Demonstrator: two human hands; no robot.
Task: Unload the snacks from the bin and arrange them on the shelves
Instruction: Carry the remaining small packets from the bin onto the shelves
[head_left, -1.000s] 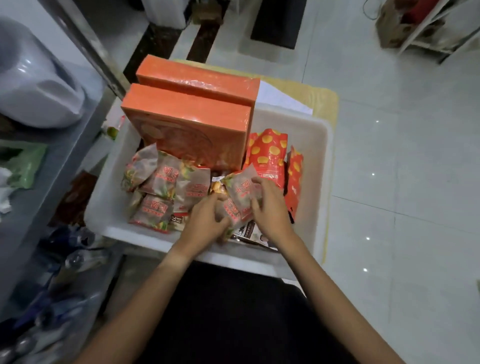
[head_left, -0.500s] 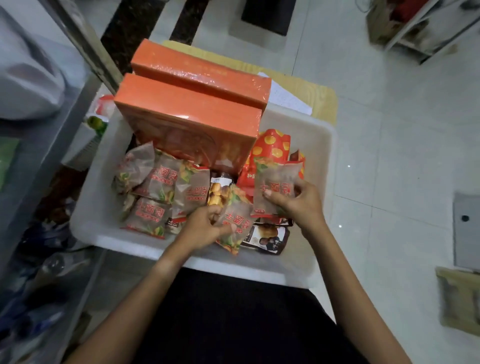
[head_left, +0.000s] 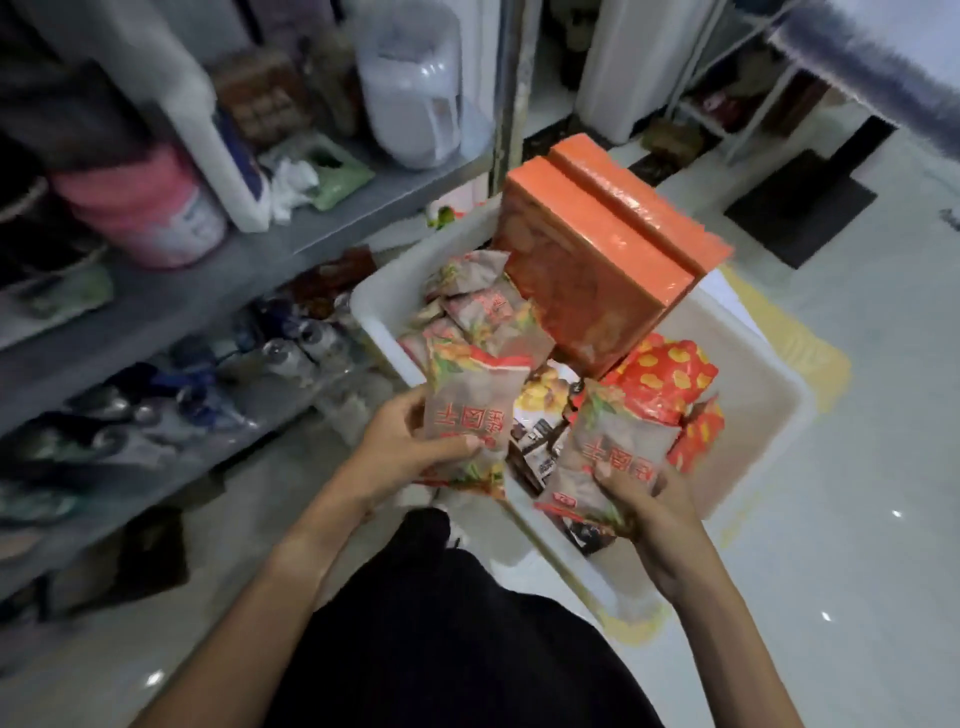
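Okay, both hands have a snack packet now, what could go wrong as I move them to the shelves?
1. The left hand and right hand each hold a slick packet near its lower end; either grip might slip.
2. The orange boxes stand tilted in the white bin, leaning over loose packets; they may topple as packets leave.
3. The shelf already looks crowded with containers, so placing could knock something.

We are lifting two snack packets up out of the white bin (head_left: 769, 415) now, left hand (head_left: 400, 452) gripping one, right hand (head_left: 641, 499) the other.
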